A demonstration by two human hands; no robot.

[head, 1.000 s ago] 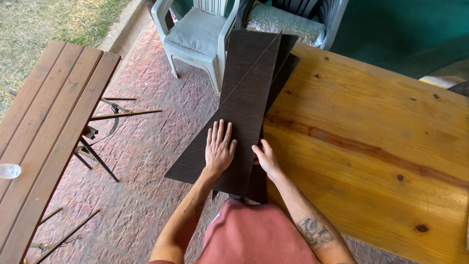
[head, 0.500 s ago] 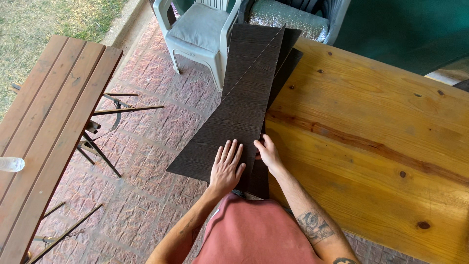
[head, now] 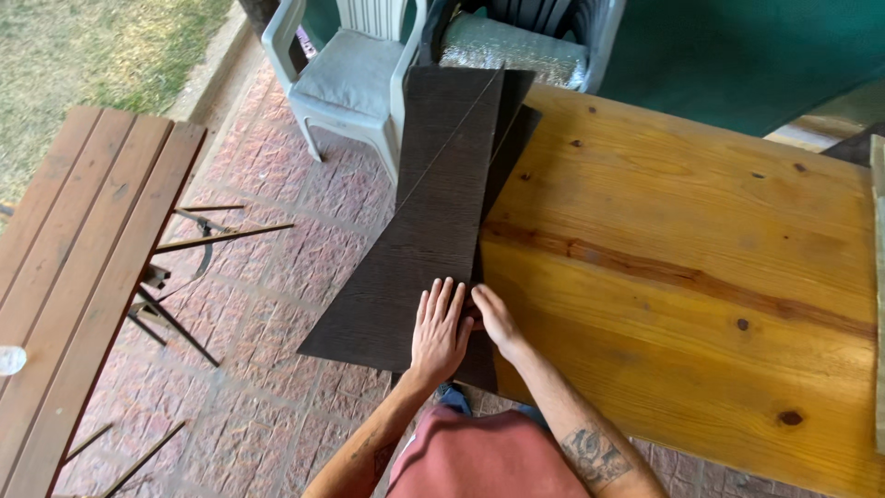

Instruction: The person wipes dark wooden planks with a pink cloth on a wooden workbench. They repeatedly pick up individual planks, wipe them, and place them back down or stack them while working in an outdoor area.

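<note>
there, both hands open and flat, left hand [head: 439, 330] and right hand [head: 495, 318] on the dark wood panel [head: 433, 212].

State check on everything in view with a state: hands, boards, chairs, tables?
left hand: flat, palm down on the top dark board, holding nothing
right hand: resting at the board's right edge, not gripping
top dark board: lying flat, overhanging the table's left edge
lower dark boards: stacked beneath, askew
wooden table: bare on the right
white plastic chair: upright, unoccupied
dark chair: holds a silvery padded roll
slatted table: upright
</note>
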